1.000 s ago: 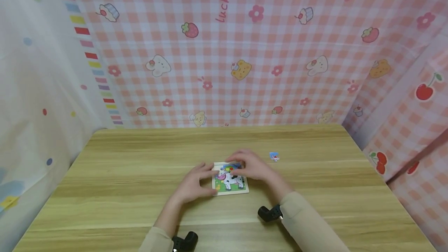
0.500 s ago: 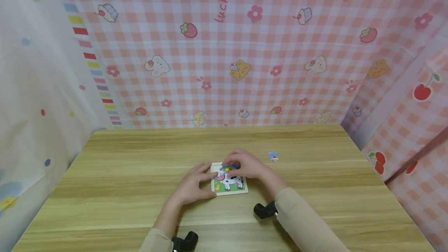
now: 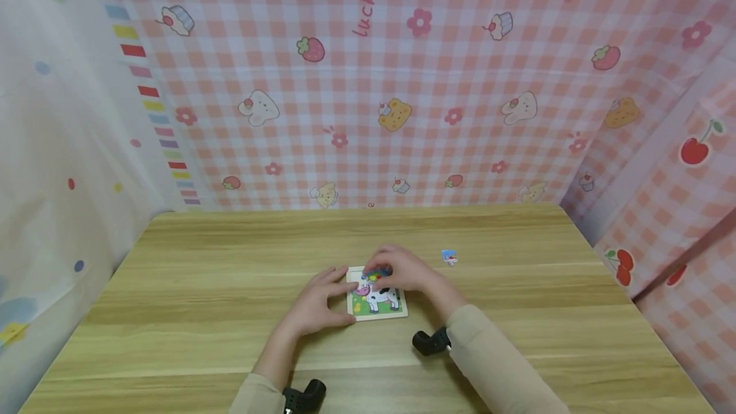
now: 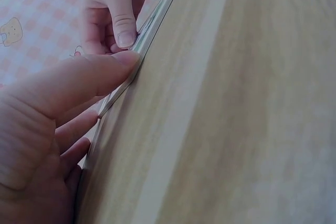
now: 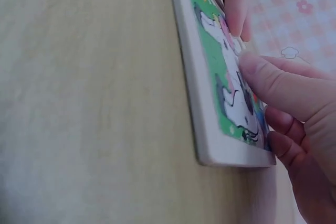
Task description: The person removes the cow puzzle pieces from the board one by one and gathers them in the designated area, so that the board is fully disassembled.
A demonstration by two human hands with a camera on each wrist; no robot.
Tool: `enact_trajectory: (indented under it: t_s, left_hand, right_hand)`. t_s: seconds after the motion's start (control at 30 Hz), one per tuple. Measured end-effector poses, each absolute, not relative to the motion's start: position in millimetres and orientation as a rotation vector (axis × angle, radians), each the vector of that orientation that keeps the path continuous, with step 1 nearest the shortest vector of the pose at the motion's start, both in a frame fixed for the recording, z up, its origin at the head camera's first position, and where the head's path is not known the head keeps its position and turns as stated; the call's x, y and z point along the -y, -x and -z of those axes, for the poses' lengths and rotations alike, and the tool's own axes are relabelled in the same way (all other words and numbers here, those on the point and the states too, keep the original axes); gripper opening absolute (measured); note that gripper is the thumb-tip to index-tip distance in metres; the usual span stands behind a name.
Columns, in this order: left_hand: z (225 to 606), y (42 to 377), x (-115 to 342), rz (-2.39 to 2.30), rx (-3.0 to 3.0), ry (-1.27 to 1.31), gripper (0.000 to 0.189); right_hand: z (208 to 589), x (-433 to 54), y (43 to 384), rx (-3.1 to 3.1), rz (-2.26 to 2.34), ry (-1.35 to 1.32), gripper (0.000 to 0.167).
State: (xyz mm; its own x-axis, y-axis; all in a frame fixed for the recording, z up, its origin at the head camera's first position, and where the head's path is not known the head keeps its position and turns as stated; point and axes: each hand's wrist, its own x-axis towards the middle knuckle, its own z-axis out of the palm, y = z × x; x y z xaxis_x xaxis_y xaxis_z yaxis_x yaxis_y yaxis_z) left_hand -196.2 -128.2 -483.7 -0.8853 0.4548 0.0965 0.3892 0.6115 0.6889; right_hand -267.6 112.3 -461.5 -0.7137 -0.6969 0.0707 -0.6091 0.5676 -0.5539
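Note:
A small cow jigsaw puzzle board (image 3: 379, 308) with a pale frame lies on the table under both hands. My left hand (image 3: 315, 304) holds its left side, with the thumb (image 4: 118, 64) on the near edge and the other fingers farther along. Over the far part of the board, my right hand (image 3: 402, 270) pinches a rainbow-coloured puzzle piece (image 3: 368, 271) between thumb and fingers, mostly covered by them. In the right wrist view, the right thumb (image 5: 257, 69) lies over the cow picture and the fingers curl at the far edge. A pale patch shows at the board's far left corner.
A loose blue puzzle piece (image 3: 450, 257) with a white and red pattern lies on the wooden table (image 3: 230, 248), to the right beyond the board. A pink checked cloth (image 3: 368, 145) hangs behind the table. Black wrist devices (image 3: 431, 342) sit on both forearms.
My right hand has shifted slightly left over the board, its forearm moving with it. The left hand keeps its hold, and the loose piece stays put.

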Motion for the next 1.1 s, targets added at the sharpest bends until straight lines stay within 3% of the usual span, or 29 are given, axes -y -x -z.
enact_trajectory:
  t_s: [1.1]
  left_hand:
    - [481.9,194.6,128.5,-1.162,-2.732,-0.708,0.062]
  right_hand:
    - [465.8,-104.8,260.5,-2.692,0.845,1.054,0.017]
